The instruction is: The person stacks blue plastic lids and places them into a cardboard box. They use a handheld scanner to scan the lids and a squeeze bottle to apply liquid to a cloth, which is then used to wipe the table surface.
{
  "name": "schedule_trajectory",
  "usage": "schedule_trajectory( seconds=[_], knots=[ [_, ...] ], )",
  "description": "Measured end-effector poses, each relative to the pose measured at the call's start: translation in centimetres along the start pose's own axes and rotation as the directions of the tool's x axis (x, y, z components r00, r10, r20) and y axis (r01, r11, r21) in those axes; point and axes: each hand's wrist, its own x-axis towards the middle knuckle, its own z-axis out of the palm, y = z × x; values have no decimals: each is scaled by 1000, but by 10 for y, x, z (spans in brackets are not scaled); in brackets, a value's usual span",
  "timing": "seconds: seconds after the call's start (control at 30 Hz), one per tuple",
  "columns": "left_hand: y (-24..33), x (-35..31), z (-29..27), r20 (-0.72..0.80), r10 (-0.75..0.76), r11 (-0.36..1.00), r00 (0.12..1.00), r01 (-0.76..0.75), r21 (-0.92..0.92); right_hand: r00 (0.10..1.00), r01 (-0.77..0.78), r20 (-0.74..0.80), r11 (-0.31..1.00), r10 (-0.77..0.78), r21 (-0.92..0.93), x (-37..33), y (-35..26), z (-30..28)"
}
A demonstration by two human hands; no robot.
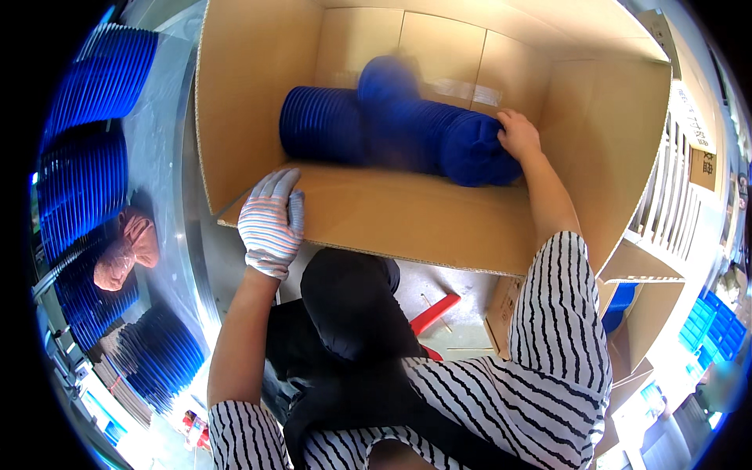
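Inside a large cardboard box (603,117), long stacks of round blue ribbed pieces (321,124) lie on their sides, end to end. Their exact kind I cannot make out. A rounded blue piece (388,78) stands up at the middle, smeared by motion. My bare right hand (519,135) curls its fingers against the right end of the row, where the blue surface looks crumpled like a wrapping. In a striped knit glove, my left hand (272,211) lies flat over the front flap (407,207) near its left corner, thumb apart and holding nothing.
More blue stacks (82,180) line a metal-topped table (168,157) at the left, with a knotted brownish cloth or bag (129,247) on them. At the right are smaller cartons (650,313) and blue crates (709,321). A red object (435,313) shows below the box.
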Motion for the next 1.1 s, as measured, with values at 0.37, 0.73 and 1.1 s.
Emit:
schedule_trajectory(
  seconds=[0.37,0.73,1.1],
  knots=[
    [0,2,-1,5,7,1000,1000,-7,0,977,-57,-54,497,206,866,-6,10,-37],
    [0,-1,0,-1,18,1000,1000,-18,7,879,-301,9,540,476,786,-32,81,-51],
    [-1,-1,0,7,-7,1000,1000,7,-9,972,109,-230,956,-45,273,8,-5,-5]
  ],
)
